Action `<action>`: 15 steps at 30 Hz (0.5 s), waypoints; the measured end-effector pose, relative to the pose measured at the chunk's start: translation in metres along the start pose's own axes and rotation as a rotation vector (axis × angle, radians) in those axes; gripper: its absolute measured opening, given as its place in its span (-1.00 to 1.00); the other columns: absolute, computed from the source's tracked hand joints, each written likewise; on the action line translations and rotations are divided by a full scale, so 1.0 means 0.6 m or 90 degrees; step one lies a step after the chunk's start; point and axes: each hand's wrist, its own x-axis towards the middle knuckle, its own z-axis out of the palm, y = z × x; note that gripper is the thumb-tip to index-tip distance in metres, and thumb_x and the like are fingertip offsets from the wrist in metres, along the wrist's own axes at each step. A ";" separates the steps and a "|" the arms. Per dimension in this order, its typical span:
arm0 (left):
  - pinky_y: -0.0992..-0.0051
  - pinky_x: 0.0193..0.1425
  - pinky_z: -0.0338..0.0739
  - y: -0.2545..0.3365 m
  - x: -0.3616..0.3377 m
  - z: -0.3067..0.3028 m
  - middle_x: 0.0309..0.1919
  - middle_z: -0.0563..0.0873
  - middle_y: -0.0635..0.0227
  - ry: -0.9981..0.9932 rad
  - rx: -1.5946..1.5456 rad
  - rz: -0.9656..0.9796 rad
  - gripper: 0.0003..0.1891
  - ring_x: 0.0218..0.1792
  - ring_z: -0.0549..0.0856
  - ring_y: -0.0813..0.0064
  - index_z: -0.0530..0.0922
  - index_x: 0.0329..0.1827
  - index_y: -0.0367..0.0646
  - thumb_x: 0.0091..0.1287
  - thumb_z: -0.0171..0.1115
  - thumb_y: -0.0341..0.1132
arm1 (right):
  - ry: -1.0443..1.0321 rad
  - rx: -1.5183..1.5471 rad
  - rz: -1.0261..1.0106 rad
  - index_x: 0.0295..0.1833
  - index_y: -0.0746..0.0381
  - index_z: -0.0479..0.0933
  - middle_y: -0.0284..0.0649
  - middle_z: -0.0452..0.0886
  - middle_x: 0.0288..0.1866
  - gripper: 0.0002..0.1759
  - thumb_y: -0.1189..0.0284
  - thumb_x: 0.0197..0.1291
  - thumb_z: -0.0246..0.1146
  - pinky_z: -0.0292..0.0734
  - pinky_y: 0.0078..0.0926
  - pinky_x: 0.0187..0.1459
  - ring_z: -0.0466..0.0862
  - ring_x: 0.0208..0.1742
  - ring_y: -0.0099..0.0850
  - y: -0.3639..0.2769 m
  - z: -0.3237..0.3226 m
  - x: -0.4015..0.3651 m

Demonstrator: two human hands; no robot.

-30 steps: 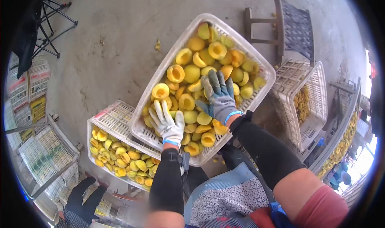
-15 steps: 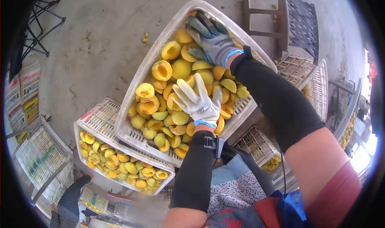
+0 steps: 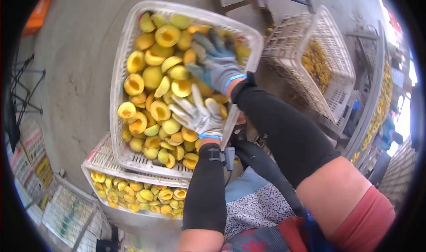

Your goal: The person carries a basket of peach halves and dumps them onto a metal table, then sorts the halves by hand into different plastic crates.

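A white plastic crate [image 3: 120, 70] full of halved yellow fruit [image 3: 153, 77] is tilted in front of me. My left hand [image 3: 198, 115], in a white glove, lies on the fruit near the crate's lower right side with its fingers spread. Farther up, my right hand [image 3: 216, 65], in a grey-blue glove, rests on the fruit beside the crate's right wall, its fingers apart. Neither hand is closed round a piece. Below this crate, and partly under it, stands a second white crate [image 3: 95, 163] of fruit halves.
Another white crate [image 3: 306, 43] with fruit stands at the right, beside a long metal-edged rack [image 3: 364, 119] bearing fruit. At the top is a wooden-framed seat [image 3: 235, 4]. Stacked crates [image 3: 71, 207] stand lower left, and an orange object [image 3: 39, 12] is upper left.
The view has turned and shifted, so the large crate appears farther left and more upright. Both hands stay on the fruit, and the right crate shows more fully.
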 end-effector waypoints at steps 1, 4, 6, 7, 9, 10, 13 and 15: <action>-0.29 0.62 -0.09 0.004 -0.002 -0.008 0.69 -0.02 -0.18 -0.017 0.008 0.002 -0.31 0.62 0.00 -0.45 0.29 0.67 0.18 0.55 -0.25 0.23 | -0.039 0.005 0.027 0.47 0.09 0.48 -0.31 0.34 0.63 -0.26 -0.10 0.30 0.24 -0.09 0.41 0.58 0.20 0.68 -0.02 -0.005 -0.013 -0.001; -0.17 0.68 -0.12 -0.032 -0.009 -0.012 0.68 -0.02 -0.23 -0.062 0.016 0.072 -0.34 0.63 -0.04 -0.44 0.24 0.69 0.12 0.55 -0.06 0.07 | 0.009 0.151 0.160 0.57 -0.03 0.37 -0.12 0.20 0.71 -0.24 -0.14 0.37 0.15 -0.07 0.32 0.60 0.15 0.70 0.04 -0.059 -0.050 -0.053; -0.12 0.70 -0.13 -0.090 -0.005 -0.022 0.67 0.00 -0.23 -0.066 -0.034 0.240 -0.34 0.62 -0.02 -0.42 0.26 0.65 -0.04 0.52 0.07 -0.05 | 0.155 0.180 0.182 0.53 0.02 0.42 -0.07 0.34 0.61 -0.29 -0.02 0.34 0.28 0.18 0.22 0.53 0.33 0.58 0.09 -0.092 -0.130 -0.154; -0.13 0.67 -0.03 -0.072 0.005 -0.067 0.63 0.11 -0.23 -0.129 -0.061 0.208 -0.34 0.60 0.07 -0.39 0.30 0.61 -0.12 0.48 0.11 -0.10 | 0.172 0.202 0.231 0.50 0.05 0.43 -0.04 0.39 0.54 -0.30 0.02 0.31 0.32 0.27 0.18 0.49 0.38 0.53 0.08 -0.102 -0.170 -0.224; -0.08 0.62 0.13 -0.041 0.017 -0.131 0.51 0.34 -0.21 -0.164 -0.160 0.186 -0.38 0.52 0.28 -0.27 0.39 0.51 -0.26 0.44 0.17 -0.15 | 0.207 0.203 0.329 0.43 0.12 0.46 0.00 0.48 0.42 -0.34 0.14 0.27 0.39 0.41 0.08 0.40 0.49 0.42 0.08 -0.111 -0.238 -0.381; -0.01 0.61 0.20 -0.041 0.011 -0.150 0.44 0.46 -0.19 -0.133 -0.235 0.191 -0.40 0.47 0.39 -0.18 0.43 0.46 -0.33 0.44 0.18 -0.15 | 0.220 0.185 0.372 0.40 0.16 0.47 0.02 0.51 0.36 -0.36 0.21 0.25 0.42 0.47 0.03 0.35 0.53 0.36 0.08 -0.106 -0.258 -0.467; 0.17 0.49 0.39 0.056 -0.091 -0.200 0.25 0.65 -0.06 -0.050 -0.276 0.315 -0.53 0.30 0.59 0.04 0.53 0.36 -0.37 0.50 0.21 -0.24 | 0.298 0.131 0.630 0.36 0.24 0.48 0.09 0.55 0.29 -0.43 0.29 0.29 0.40 0.51 -0.09 0.34 0.57 0.28 0.13 -0.060 -0.259 -0.726; 0.26 0.44 0.45 0.134 -0.225 -0.210 0.25 0.66 0.04 -0.310 -0.472 0.322 -0.57 0.31 0.59 0.23 0.53 0.37 -0.35 0.54 0.19 -0.29 | 0.319 0.012 0.817 0.35 0.28 0.49 0.15 0.57 0.28 -0.44 0.28 0.33 0.39 0.50 -0.14 0.35 0.57 0.28 0.14 -0.014 -0.245 -0.878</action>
